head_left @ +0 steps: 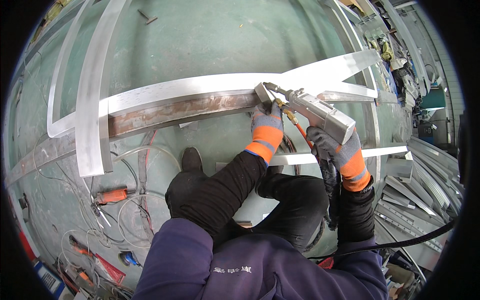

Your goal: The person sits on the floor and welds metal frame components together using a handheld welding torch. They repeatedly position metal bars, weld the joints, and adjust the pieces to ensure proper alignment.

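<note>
My right hand [335,145] grips the rear of a boxy silver tool [320,116] that looks like a welding gun. Its narrow front end points left, and an orange hose [301,134] with a brass fitting [290,118] runs below it. In an orange-and-grey glove, my left hand [267,127] is closed at a small metal piece [263,93] beside the tool's tip; its fingertips are partly hidden. The piece lies against a long pale metal bar [190,86], which rests along a rusty steel beam [185,108].
At the left a wide metal bar [91,105] crosses the beam. An orange-bodied power tool [112,196], cables and hoses lie on the green floor. Metal strips [425,175] are piled at the right. A hammer-like tool [147,17] lies at the far side.
</note>
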Action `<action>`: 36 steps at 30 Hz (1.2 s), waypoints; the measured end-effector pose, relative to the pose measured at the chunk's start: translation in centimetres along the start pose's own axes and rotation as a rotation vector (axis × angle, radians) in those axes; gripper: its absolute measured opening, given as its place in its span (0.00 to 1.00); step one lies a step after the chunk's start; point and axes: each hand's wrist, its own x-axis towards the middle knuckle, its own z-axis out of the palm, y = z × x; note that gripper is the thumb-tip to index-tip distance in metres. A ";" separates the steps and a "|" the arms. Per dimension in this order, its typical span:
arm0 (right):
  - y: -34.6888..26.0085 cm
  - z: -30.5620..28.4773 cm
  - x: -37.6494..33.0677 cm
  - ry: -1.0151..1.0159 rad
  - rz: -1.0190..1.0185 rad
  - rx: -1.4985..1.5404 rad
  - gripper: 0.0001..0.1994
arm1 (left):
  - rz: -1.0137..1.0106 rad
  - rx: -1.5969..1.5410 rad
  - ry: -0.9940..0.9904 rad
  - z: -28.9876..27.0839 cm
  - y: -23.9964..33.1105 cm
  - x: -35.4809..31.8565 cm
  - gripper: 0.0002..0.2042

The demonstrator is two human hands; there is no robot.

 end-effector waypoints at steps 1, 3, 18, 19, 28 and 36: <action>-0.1 0.1 0.0 0.004 0.001 0.003 0.20 | 0.006 0.005 0.008 0.0 -0.2 0.1 0.21; -0.2 0.4 0.1 0.019 -0.015 0.013 0.19 | 0.018 0.016 0.025 0.0 -0.7 0.3 0.21; -0.2 0.5 -0.5 0.054 0.019 0.095 0.13 | 0.011 0.057 -0.032 -0.1 -2.8 1.2 0.30; 0.1 0.4 -0.5 0.074 -0.007 0.051 0.13 | 0.019 0.027 -0.052 0.1 -2.7 1.1 0.30; -1.1 0.3 -0.9 0.037 0.106 0.094 0.13 | 0.000 -0.056 -0.052 0.6 -4.1 1.4 0.30; -1.2 -0.2 -1.3 -0.016 0.127 0.072 0.16 | 0.371 0.845 -0.030 0.6 -5.2 0.6 0.29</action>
